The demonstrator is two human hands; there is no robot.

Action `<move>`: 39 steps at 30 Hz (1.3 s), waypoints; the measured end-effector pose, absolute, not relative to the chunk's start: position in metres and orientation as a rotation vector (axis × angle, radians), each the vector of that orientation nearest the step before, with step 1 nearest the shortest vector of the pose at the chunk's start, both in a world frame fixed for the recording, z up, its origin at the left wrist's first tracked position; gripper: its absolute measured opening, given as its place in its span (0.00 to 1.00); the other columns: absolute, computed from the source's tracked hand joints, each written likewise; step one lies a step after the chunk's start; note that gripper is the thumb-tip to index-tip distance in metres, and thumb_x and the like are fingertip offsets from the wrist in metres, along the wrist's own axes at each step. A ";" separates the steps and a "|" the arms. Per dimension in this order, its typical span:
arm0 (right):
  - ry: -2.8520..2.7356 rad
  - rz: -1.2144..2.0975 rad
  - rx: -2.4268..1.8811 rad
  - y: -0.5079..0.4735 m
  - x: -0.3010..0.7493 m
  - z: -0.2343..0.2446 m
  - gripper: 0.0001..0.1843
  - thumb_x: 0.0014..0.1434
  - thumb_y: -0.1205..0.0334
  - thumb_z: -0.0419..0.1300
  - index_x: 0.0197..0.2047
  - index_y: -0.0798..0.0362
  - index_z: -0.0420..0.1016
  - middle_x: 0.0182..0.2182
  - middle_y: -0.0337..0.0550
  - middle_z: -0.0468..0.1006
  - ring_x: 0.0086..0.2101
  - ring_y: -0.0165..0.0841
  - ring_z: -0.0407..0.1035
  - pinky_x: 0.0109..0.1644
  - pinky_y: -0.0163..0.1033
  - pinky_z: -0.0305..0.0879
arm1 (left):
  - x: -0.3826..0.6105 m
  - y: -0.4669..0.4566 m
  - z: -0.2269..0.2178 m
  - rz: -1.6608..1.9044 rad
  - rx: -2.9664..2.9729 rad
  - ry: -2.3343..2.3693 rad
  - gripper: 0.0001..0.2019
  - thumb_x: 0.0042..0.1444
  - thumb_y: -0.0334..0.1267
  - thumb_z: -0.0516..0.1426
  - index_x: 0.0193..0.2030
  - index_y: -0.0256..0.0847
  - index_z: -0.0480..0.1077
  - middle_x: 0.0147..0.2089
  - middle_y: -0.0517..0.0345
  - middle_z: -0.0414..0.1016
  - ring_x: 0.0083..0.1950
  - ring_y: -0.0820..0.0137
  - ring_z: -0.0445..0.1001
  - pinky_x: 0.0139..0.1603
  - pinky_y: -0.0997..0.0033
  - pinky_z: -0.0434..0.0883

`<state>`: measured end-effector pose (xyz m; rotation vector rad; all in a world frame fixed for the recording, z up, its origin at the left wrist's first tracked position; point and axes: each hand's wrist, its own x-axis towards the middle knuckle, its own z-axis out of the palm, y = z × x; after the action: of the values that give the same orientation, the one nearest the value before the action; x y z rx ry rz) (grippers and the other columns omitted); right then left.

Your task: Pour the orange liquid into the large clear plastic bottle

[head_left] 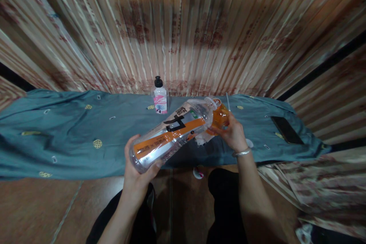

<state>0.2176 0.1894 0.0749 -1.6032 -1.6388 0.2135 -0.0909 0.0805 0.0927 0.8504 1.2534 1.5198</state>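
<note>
My left hand is wrapped round the base of a large clear plastic bottle with an orange and silver label. The bottle lies tilted, its neck pointing up and to the right. At its mouth is an orange see-through container, gripped by my right hand. Fingers and the bottle's neck hide part of that container, so I cannot tell its exact kind or whether the two touch. Under the bottle's neck, a crumpled white and orange piece is partly covered.
A small clear bottle with a black cap and pink label stands at the back of the teal patterned cloth. A dark phone lies at the right. Pleated curtains hang behind. A white and pink round item shows below the front edge.
</note>
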 end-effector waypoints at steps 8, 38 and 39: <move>-1.630 0.225 -1.620 0.190 0.218 0.075 0.54 0.50 0.18 0.64 0.62 0.55 0.77 0.46 0.56 0.86 0.40 0.49 0.80 0.47 0.54 0.79 | -0.090 0.080 0.094 1.514 0.854 1.248 0.52 0.39 0.56 0.79 0.69 0.53 0.61 0.56 0.57 0.81 0.56 0.59 0.81 0.64 0.54 0.76; -1.634 0.235 -1.610 0.189 0.218 0.076 0.51 0.51 0.19 0.65 0.61 0.54 0.76 0.47 0.57 0.86 0.42 0.51 0.80 0.47 0.55 0.79 | -0.091 0.080 0.096 1.531 0.885 1.266 0.51 0.40 0.55 0.78 0.69 0.50 0.61 0.56 0.55 0.82 0.55 0.59 0.82 0.60 0.60 0.76; -1.634 0.238 -1.611 0.189 0.218 0.076 0.51 0.51 0.19 0.65 0.61 0.54 0.76 0.47 0.57 0.86 0.42 0.51 0.80 0.47 0.55 0.79 | -0.091 0.080 0.096 1.531 0.884 1.264 0.51 0.40 0.54 0.78 0.69 0.51 0.61 0.56 0.55 0.81 0.55 0.59 0.82 0.60 0.60 0.76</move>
<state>0.2178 0.1888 0.0760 -1.6108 -1.6337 0.2380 -0.0909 0.0803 0.0956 0.8845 1.2642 1.5308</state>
